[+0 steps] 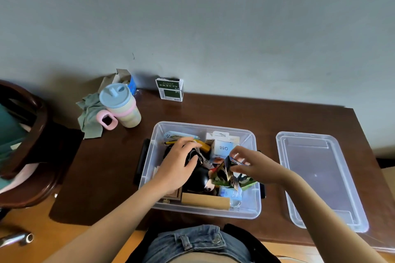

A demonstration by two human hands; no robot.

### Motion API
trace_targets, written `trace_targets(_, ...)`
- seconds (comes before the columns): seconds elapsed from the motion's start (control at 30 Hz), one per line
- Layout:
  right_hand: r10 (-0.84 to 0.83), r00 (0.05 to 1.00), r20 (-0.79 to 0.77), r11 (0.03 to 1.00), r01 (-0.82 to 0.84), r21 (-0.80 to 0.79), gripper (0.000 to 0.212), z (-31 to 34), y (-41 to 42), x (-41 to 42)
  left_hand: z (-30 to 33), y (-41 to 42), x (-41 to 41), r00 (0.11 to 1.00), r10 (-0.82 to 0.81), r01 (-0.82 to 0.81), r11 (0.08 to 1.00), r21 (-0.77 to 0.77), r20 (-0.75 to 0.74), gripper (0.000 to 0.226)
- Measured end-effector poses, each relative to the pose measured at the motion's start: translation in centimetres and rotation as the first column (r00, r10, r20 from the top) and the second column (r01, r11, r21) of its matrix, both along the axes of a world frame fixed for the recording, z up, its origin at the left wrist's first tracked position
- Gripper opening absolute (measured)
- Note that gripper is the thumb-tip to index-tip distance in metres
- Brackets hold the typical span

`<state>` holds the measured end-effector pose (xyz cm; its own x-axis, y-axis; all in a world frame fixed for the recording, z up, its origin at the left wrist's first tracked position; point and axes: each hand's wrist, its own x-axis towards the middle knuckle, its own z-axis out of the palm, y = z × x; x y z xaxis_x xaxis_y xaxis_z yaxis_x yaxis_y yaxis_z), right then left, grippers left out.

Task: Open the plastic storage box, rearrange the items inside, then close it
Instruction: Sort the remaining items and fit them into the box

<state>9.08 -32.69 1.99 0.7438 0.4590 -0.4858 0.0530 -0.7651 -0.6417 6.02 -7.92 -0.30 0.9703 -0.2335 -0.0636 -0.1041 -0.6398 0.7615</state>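
The clear plastic storage box (149, 168) stands open on the dark brown surface (213, 109), just in front of the person, its long axis running left to right and its open top facing up. It is crowded with small items: a white carton printed "880" (223, 148) stands at the far right side, a yellow object (204, 145) lies to its left, a black rounded object (197, 179) sits in the middle, and a tan cardboard tube (205, 200) lies along the near wall with its length parallel to that wall. The left hand (178, 165) reaches into the left half of the box, palm down, its fingers curved over the black object and the things beside it; whether they actually grip anything cannot be told. The right hand (249, 163) is over the right half, its fingers and thumb pinching a small green patterned packet (225, 174) that is tilted on edge above the other items. The clear lid (320, 177) lies flat on the surface to the right of the box, apart from it, with its long axis running near to far. Far left on the surface stands a pastel cup (120, 105) with a blue lid and pink handle, a grey-green cloth (89, 116) beside it, and a green-and-white carton (170, 89) stands against the wall (213, 17).
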Motion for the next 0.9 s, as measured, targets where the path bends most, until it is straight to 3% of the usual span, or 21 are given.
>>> trace_targets(0.1,-0.069,0.997,-0.030,0.985,0.073,0.157,0.017,1.4,-0.2,0.3,0.6,-1.2,-0.1,0.964,0.027,-0.099,0.959,-0.264,-0.264,0.027)
trace_targets(0.2,-0.144,0.978,-0.151,0.899,0.193,0.392,0.017,2.5,0.2,0.5,1.5,-2.3,0.1,0.850,-0.027,-0.280,0.823,-0.494,-0.527,0.031)
trace_targets(0.3,-0.233,0.919,-0.318,0.726,0.382,0.571,0.016,2.5,1.5,0.2,1.3,-2.8,0.6,0.690,-0.186,-0.538,0.515,-0.667,-0.700,0.052)
trace_targets(0.37,-0.314,0.858,-0.406,0.637,0.508,0.580,0.018,1.8,2.4,-0.1,1.6,-2.7,0.9,0.628,-0.257,-0.628,0.390,-0.673,-0.735,0.055)
trace_targets(0.53,-0.475,0.680,-0.559,0.473,0.732,0.490,0.022,0.5,3.5,-0.7,1.3,-1.6,0.9,0.649,-0.215,-0.632,0.383,-0.674,-0.730,0.048)
trace_targets(0.6,-0.521,0.654,-0.548,0.462,0.756,0.464,0.024,0.2,4.2,-0.8,1.1,-1.4,0.6,0.645,-0.229,-0.620,0.402,-0.674,-0.729,0.048)
trace_targets(0.8,-0.499,0.702,-0.509,0.526,0.712,0.466,0.027,-0.6,5.4,-1.3,0.6,-0.9,0.2,0.623,-0.207,-0.639,0.421,-0.643,-0.754,0.049)
trace_targets(0.9,-0.408,0.817,-0.408,0.655,0.573,0.493,0.041,-0.8,5.2,-1.3,0.7,-0.3,0.4,0.640,-0.155,-0.609,0.496,-0.619,-0.753,0.048)
